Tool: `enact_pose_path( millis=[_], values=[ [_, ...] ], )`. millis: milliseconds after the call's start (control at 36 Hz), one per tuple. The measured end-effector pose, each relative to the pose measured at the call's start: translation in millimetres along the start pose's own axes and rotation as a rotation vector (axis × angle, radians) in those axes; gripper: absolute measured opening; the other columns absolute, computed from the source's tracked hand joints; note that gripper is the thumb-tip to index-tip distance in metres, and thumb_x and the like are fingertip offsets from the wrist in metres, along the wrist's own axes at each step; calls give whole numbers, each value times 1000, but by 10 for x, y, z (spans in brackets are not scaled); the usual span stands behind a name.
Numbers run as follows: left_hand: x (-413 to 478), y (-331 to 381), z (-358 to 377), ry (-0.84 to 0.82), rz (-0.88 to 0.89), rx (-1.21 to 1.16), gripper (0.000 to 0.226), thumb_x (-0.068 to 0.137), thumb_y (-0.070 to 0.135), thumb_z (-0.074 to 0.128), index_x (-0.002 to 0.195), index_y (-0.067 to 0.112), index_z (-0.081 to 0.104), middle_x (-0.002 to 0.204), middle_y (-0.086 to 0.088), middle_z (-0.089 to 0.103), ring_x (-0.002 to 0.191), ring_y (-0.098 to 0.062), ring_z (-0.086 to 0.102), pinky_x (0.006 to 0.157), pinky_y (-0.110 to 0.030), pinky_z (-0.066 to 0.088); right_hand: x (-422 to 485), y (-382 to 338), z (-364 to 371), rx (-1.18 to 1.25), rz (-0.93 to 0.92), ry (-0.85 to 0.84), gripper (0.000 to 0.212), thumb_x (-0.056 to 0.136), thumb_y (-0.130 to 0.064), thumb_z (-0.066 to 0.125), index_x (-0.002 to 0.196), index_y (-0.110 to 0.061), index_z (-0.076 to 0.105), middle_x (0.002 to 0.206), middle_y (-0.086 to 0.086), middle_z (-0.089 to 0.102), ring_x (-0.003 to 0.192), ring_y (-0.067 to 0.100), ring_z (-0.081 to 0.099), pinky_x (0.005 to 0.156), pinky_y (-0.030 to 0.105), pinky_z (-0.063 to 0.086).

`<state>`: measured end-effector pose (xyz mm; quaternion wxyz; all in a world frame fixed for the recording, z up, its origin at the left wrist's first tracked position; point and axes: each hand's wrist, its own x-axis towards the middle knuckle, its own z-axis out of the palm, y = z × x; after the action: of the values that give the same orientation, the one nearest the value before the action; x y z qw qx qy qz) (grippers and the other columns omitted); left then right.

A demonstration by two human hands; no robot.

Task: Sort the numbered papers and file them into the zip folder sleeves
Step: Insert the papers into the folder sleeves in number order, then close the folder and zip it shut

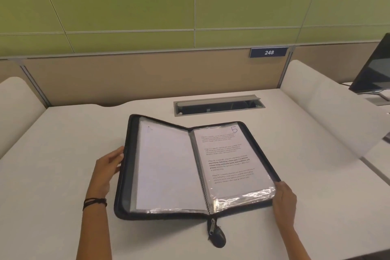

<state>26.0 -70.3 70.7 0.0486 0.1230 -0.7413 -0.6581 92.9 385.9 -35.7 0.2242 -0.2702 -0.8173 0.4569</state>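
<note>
1. Where things are: the zip folder (126, 177) lies open in the middle of the desk (63, 154), both covers tipped up in a shallow V. The left hand (108, 168) grips the outer edge of the left cover, and the right hand (283, 197) has its fingers curled round the near corner of the right cover.
2. The right sleeve (242, 197) holds a printed paper (230, 160). The left page shows a blank-looking sheet (166, 167), probably the back of another one.
3. Looks to me like filing is basically done and the folder is about to be closed.
4. What could go wrong: if the covers fold shut unevenly, the crinkly plastic at the bottom of the sleeves could buckle or poke past the edge and get bitten by the zip. The zip pull (213, 226) dangles loose at the near end of the spine, so it could get trapped under the folder too.
5. Also, I can't tell from here whether the other sheets are in order; only one number shows.
6. Readable stuff: a handwritten "5" on the top right corner of the paper. The body text is too small for me beyond a few bold words. A blue sign (269, 52) on the partition reads "248". No brand that I can see.
</note>
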Motion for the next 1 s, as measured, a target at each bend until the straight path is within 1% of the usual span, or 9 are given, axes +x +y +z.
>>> enact_pose_path(
  millis=[222,306,361,500,611,778,833,917,1000],
  values=[
    [-152,479,449,-165,199,-73,42,97,41,44,137,30,48,135,6,55,123,-18,53,100,-42,46,-74,82,85,-123,-64,-120,45,88,-41,36,100,-9,66,108,14,61,104,34,55,88,44,47],
    [-218,604,693,-199,232,-123,41,99,39,39,138,30,47,132,12,56,121,-9,54,92,-25,51,-145,8,65,-75,-37,-163,28,95,-19,51,118,-9,61,142,13,42,134,27,34,104,42,35],
    [-274,663,842,-244,238,-137,39,101,34,33,137,29,47,129,16,57,118,-3,54,84,-17,52,-224,-53,64,-12,-48,-160,28,93,-10,52,120,-12,59,149,5,34,137,21,31,102,37,36],
    [-395,671,1126,-372,268,-81,44,100,27,36,143,25,36,140,8,47,123,-7,50,88,-18,51,-387,-277,133,155,-172,-196,33,93,-6,52,106,-35,56,141,-8,44,127,10,41,96,26,36],
    [-457,564,1302,-462,266,-52,53,95,29,44,146,27,30,145,7,43,130,-10,45,102,-31,46,-397,-405,133,260,-223,-238,28,92,-5,52,105,-28,62,120,-35,53,115,-14,45,89,1,36],
    [-471,409,1440,-616,206,75,49,88,43,52,136,47,39,144,19,41,131,3,39,112,-42,33,-384,-516,97,406,-180,-463,29,92,-7,53,119,-13,61,118,-17,63,116,6,56,101,23,43],
    [-464,359,1482,-655,191,96,42,93,36,52,133,44,45,142,19,44,129,2,42,112,-41,34,-408,-561,65,486,-161,-580,29,92,-21,54,120,-12,59,120,-7,64,115,12,58,100,27,46],
    [-459,276,1545,-688,172,122,35,97,28,50,128,43,52,139,18,49,128,-1,45,110,-38,37,-403,-570,75,598,-64,-684,71,80,-69,50,126,-15,54,124,0,63,117,19,58,98,27,46],
    [-470,217,1613,-677,153,137,33,98,27,49,129,38,54,133,17,54,122,-3,52,107,-34,41,-389,-571,90,659,60,-726,92,66,-88,40,128,-20,50,124,-2,63,117,19,58,97,24,46]
  ],
)
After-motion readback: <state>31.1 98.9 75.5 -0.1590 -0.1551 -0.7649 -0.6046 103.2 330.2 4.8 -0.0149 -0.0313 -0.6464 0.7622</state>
